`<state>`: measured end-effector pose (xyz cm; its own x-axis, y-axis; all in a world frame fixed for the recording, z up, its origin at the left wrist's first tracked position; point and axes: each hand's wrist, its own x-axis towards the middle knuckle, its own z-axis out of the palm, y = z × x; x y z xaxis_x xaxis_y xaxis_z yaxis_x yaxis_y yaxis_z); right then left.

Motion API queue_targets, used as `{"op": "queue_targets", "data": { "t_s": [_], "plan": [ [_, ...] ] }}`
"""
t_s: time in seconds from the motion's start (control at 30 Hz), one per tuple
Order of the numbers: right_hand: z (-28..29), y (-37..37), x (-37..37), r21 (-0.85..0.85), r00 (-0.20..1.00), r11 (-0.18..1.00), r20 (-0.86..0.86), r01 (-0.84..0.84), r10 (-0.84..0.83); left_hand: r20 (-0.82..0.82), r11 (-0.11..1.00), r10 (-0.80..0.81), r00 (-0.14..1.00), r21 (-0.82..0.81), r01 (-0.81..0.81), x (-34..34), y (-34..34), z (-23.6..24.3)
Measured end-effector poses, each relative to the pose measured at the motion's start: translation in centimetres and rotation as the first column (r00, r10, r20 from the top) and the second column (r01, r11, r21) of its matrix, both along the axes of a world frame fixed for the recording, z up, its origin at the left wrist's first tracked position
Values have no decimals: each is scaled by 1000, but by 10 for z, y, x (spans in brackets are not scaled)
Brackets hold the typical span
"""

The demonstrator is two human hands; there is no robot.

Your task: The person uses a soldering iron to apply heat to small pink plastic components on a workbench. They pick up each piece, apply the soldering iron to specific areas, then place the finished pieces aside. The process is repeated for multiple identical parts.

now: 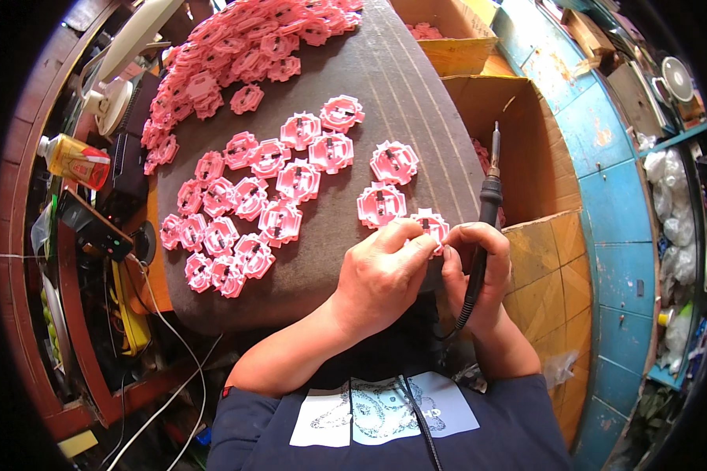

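A small pink plastic octagonal part [431, 224] sits right at the fingertips, over the near right of the dark brown worktop [377, 86]: the left hand [385, 267] pinches its near edge, and the right hand [479, 267], thumb close to that edge, grasps a black-handled metal-tipped soldering iron [490, 198] pointing away from the wearer. Two matching pink parts [382, 205] lie just beyond the left hand. I notice a yellow-and-red bottle [80, 162] with a label and a navy shirt [377, 420] with pale printed panels, their lettering too small for me to read
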<state>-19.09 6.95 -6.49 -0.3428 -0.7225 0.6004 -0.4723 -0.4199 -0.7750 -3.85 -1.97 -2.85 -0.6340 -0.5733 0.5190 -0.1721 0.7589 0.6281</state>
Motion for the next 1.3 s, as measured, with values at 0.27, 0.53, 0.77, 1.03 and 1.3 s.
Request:
{"op": "queue_targets", "data": {
  "t_s": [0.27,0.53,0.77,1.03,1.3],
  "plan": [
    [17,30,-16,-105,963,993,-267,-49,19,123,991,73,990,-122,-58,5,7,9],
    [30,58,-21,-96,934,995,-357,-36,-1,229,995,75,971,-81,-58,4,8,17],
    [29,63,-19,-121,942,986,-328,-110,65,305,992,88,948,-110,-57,0,10,25],
    [19,63,-16,-164,952,981,-303,-100,46,318,989,98,943,-134,-58,-2,10,28],
    [16,62,-15,-188,953,978,-302,-90,30,304,987,117,945,-139,-77,-4,13,27]
  ]
}}
